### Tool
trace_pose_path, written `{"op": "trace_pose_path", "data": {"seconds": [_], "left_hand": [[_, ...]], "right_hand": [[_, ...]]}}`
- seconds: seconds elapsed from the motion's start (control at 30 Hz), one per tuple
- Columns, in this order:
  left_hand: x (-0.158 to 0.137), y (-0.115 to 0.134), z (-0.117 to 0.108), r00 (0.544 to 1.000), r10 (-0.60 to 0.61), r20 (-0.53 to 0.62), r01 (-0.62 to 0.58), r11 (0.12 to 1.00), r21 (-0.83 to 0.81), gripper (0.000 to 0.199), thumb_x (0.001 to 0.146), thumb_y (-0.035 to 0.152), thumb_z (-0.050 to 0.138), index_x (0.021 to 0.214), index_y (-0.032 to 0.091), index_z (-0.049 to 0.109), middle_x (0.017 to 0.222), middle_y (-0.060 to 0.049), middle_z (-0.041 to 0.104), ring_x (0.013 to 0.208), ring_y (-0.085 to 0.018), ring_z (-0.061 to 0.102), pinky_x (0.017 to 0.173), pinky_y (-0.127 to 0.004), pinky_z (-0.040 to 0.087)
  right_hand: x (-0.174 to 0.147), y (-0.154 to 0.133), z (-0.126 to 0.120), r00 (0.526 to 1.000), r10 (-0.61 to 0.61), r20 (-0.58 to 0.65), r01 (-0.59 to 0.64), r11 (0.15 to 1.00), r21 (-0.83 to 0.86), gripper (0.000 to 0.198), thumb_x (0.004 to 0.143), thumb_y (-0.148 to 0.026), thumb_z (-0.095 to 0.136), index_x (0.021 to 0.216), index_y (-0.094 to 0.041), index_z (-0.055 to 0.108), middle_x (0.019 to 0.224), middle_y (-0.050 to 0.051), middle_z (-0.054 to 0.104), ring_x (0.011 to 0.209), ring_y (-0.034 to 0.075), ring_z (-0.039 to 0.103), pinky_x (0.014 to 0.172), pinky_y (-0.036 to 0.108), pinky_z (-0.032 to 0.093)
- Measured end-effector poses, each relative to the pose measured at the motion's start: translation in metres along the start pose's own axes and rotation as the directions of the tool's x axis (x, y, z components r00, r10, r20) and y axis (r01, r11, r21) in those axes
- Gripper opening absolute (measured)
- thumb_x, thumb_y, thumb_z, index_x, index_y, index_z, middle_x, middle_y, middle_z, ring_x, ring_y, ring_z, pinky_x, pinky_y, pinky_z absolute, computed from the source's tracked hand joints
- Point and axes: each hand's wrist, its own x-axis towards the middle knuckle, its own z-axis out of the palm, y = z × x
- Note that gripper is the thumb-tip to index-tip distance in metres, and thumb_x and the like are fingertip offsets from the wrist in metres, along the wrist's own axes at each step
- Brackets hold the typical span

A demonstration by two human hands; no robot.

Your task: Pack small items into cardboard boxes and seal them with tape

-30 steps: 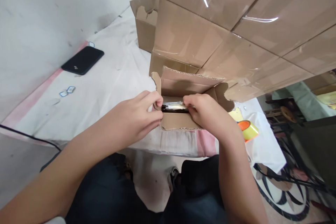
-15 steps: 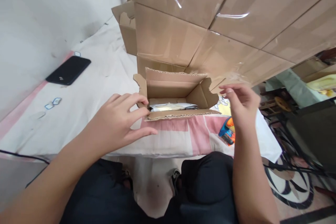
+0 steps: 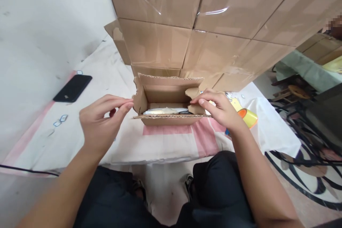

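An open cardboard box (image 3: 171,120) stands before me with its flaps raised. Flat white and pale-yellow packets (image 3: 167,110) lie along its near inside wall. My left hand (image 3: 103,123) has thumb and forefinger pinched together at the edge of the box's left flap (image 3: 138,96). On the other side, my right hand (image 3: 217,108) curls its fingers over the right flap (image 3: 192,93), which leans inward over the opening. The fingers cover part of that flap.
Taped cardboard boxes (image 3: 157,42) are stacked high behind the open box. A black phone (image 3: 72,88) lies on the pink-and-white cloth (image 3: 160,148) to the left. A yellow and orange tape roll (image 3: 249,117) sits beyond my right wrist. A black cable (image 3: 29,171) crosses the lower left.
My right hand has come left onto the right flap, which now tilts inward. My left hand has drawn back left, its spread fingers closing to a pinch. The view has shifted slightly.
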Motion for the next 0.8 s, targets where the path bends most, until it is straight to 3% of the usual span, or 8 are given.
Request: {"op": "trace_pose_path", "data": {"seconds": [0.13,0.23,0.3,0.47,0.53,0.63,0.7,0.8], "left_hand": [[-0.002,-0.008,0.007,0.981,-0.192,0.015,0.193,0.972,-0.134,0.013,0.089,0.034,0.072,0.099,0.025,0.074,0.097,-0.001,0.076,0.089,-0.018,0.071,0.072,-0.032,0.058],[0.001,-0.02,0.009,0.966,-0.03,0.256,0.076,0.982,-0.171,0.029,0.1,0.045,0.055,0.107,0.024,0.073,0.115,-0.006,0.074,0.113,-0.023,0.067,0.097,-0.042,0.055],[0.003,-0.03,0.008,0.903,0.106,0.417,-0.03,0.982,-0.187,0.048,0.102,0.058,0.04,0.109,0.024,0.074,0.115,-0.007,0.075,0.12,-0.025,0.063,0.107,-0.046,0.049],[0.004,-0.042,0.007,0.824,0.254,0.506,-0.101,0.945,-0.31,0.099,0.079,0.091,0.01,0.121,0.024,0.071,0.118,-0.011,0.074,0.126,-0.032,0.058,0.111,-0.051,0.045],[0.0,-0.037,0.008,0.841,0.214,0.497,-0.079,0.957,-0.278,0.081,0.086,0.086,0.028,0.121,0.026,0.07,0.12,-0.009,0.074,0.125,-0.03,0.06,0.11,-0.049,0.046],[-0.007,-0.021,0.015,0.945,-0.045,0.323,0.082,0.991,-0.101,0.031,0.098,0.048,0.056,0.121,0.028,0.066,0.12,-0.004,0.073,0.115,-0.023,0.067,0.096,-0.039,0.055],[-0.01,-0.013,0.02,0.966,-0.191,0.174,0.201,0.978,-0.045,0.029,0.096,0.034,0.062,0.124,0.028,0.062,0.124,-0.004,0.069,0.112,-0.021,0.066,0.081,-0.032,0.057],[-0.011,-0.007,0.025,0.961,-0.249,0.121,0.257,0.965,-0.052,0.044,0.089,0.03,0.069,0.13,0.029,0.056,0.136,-0.005,0.061,0.119,-0.022,0.061,0.075,-0.03,0.055]], "right_hand": [[-0.001,-0.01,0.003,0.996,-0.009,0.09,0.009,1.0,-0.002,0.035,0.102,-0.039,0.047,0.094,-0.021,0.077,0.091,0.004,0.076,0.085,0.018,0.067,0.076,0.031,0.047],[-0.001,-0.008,0.006,0.999,0.029,0.014,-0.03,0.999,0.036,0.03,0.1,-0.038,0.051,0.111,-0.023,0.073,0.117,0.006,0.074,0.104,0.022,0.069,0.08,0.033,0.051],[-0.001,-0.005,0.008,0.997,0.049,-0.058,-0.046,0.998,0.043,0.031,0.097,-0.04,0.056,0.12,-0.025,0.07,0.139,0.007,0.064,0.12,0.027,0.064,0.082,0.036,0.053],[0.001,0.002,0.013,0.993,0.079,-0.085,-0.073,0.995,0.067,0.036,0.097,-0.048,0.055,0.123,-0.026,0.067,0.146,0.008,0.058,0.128,0.029,0.059,0.088,0.04,0.055],[0.002,0.006,0.015,0.988,0.102,-0.115,-0.089,0.99,0.113,0.037,0.097,-0.051,0.052,0.122,-0.026,0.066,0.143,0.008,0.061,0.121,0.027,0.063,0.088,0.041,0.056],[0.004,0.014,0.016,0.956,0.132,-0.264,-0.086,0.98,0.179,0.039,0.097,-0.054,0.051,0.123,-0.027,0.064,0.139,0.008,0.062,0.108,0.024,0.067,0.085,0.041,0.057],[0.005,0.019,0.015,0.912,0.129,-0.389,-0.059,0.981,0.186,0.043,0.096,-0.055,0.052,0.13,-0.03,0.059,0.141,0.008,0.06,0.114,0.025,0.065,0.089,0.042,0.057],[0.005,0.022,0.012,0.888,0.094,-0.45,-0.024,0.987,0.158,0.045,0.096,-0.055,0.054,0.136,-0.035,0.053,0.145,0.006,0.057,0.128,0.027,0.058,0.1,0.046,0.053]]}}
